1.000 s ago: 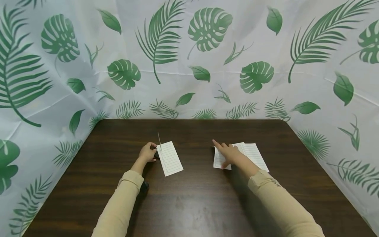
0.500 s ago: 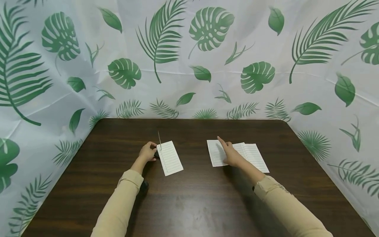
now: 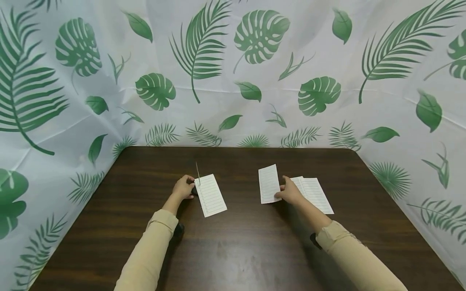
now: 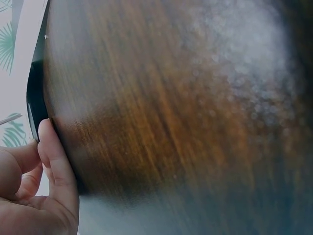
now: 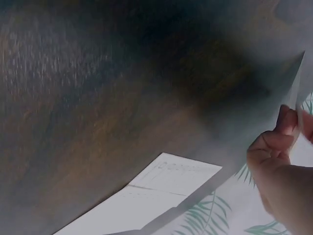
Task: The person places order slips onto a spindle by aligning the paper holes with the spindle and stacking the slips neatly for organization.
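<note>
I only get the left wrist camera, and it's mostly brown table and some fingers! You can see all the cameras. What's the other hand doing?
Observer: The right hand is pinching a white lined sheet by its edge.

Child: Ooh! Is there any other paper over on that side?

Observer: Yes, in the head view some loose papers lie on the table just to the right of that hand.

Child: And what about paper next to the left hand? I can't see any writing.

Observer: The head view shows a white card right beside it, and its face has rows of lines. Any words are too small for me to read.
</note>
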`<state>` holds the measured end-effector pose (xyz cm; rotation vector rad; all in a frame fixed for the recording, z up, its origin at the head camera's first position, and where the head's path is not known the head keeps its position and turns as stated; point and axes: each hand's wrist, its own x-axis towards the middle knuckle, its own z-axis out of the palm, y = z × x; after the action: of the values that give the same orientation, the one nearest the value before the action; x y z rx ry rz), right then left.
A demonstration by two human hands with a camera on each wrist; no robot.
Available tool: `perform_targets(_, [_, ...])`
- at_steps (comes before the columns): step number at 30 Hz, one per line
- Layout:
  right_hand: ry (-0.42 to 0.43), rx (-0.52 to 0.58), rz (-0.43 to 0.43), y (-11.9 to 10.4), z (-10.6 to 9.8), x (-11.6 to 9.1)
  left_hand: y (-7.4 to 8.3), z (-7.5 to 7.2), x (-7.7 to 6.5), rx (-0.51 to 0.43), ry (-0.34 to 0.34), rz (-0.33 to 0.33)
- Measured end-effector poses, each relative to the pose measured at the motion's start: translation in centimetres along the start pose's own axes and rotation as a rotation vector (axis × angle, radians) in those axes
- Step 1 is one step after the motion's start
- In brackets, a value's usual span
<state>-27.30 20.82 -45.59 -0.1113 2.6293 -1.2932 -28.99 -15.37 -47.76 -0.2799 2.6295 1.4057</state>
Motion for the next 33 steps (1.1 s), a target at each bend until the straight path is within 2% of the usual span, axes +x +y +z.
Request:
perform_targets(5, [0.010,0.049,-0.013,0.2,0.2,-0.5,0.0,0.1,0.1,0.001,0.006,-0.007])
perform_targets(12, [-0.037,0.077,0.113,0.2,0.2,-0.9,0.0,0.1,-0.1,-0.002,0.001,0.006])
perform_targets(16, [-0.053,0.100,0.143,0.1,0.3,-0.9,0.0,0.1,0.0,0.008,0.002,0.013])
perform_targets(23, [-0.027,0.097,0.074,-0.9,0.6,-0.5,0.2,-0.1,0.0,0.032,0.004,0.017])
perform_targets(28, [0.005,0.130,0.071,-2.0,1.0,-0.4,0.3,0.0,0.1,0.058,0.008,0.016])
perform_targets(33, [0.000,0.171,0.071,-2.9,1.4,-0.6,0.3,0.1,0.2,0.047,0.016,-0.002])
